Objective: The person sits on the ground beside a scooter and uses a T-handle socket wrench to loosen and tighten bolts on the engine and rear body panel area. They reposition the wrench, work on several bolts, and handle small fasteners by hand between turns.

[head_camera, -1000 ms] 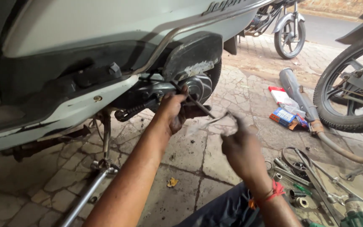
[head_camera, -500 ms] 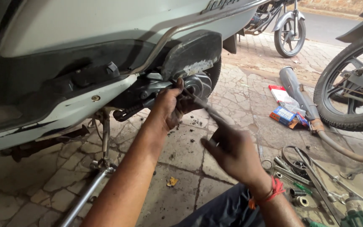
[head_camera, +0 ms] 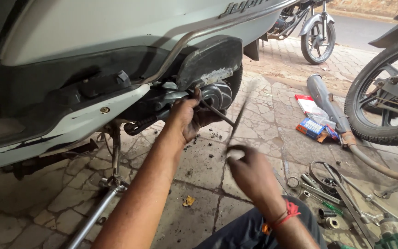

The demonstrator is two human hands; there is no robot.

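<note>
My left hand (head_camera: 187,117) reaches under the white scooter (head_camera: 93,55) and grips a thin dark metal rod (head_camera: 217,113) set against the grey engine cover (head_camera: 217,92). My right hand (head_camera: 249,168), with a red thread at the wrist, holds a long slim tool (head_camera: 240,115) that is blurred with motion and points up toward the rod. The black air-filter box (head_camera: 210,62) hangs just above my left hand.
The scooter's stand (head_camera: 111,184) rests on cracked paving at lower left. A removed exhaust pipe (head_camera: 342,124), small boxes (head_camera: 312,127) and several loose wrenches and sockets (head_camera: 337,193) lie on the right. A motorcycle wheel (head_camera: 383,97) stands at far right, and another motorcycle (head_camera: 314,32) behind.
My right hand dropped back from the rod, then swung the long tool up toward it. My left hand stayed on the rod at the engine cover.
</note>
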